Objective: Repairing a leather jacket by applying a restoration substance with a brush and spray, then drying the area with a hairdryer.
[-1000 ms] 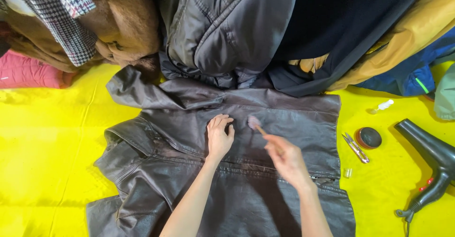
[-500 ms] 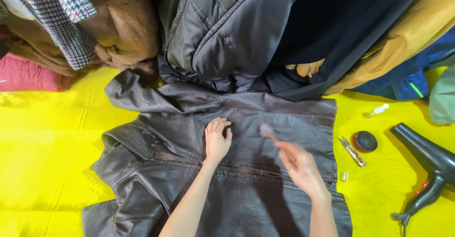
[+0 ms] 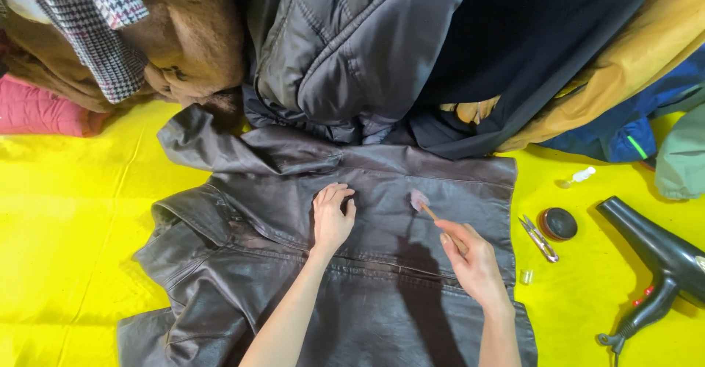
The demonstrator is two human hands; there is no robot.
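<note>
A dark brown leather jacket lies spread flat on a yellow surface. My left hand rests palm down on the jacket's upper back, fingers curled. My right hand is to its right and grips a small stick-handled applicator, whose pale tip touches the leather just below the jacket's top edge.
A heap of coats and jackets fills the far edge. On the yellow surface to the right lie small scissors, a round dark tin, a little clear bottle and a black hair dryer.
My right hand has shifted slightly with the applicator across the leather, and the tip now sits lower left of where it was. My left hand stays pressed in place.
</note>
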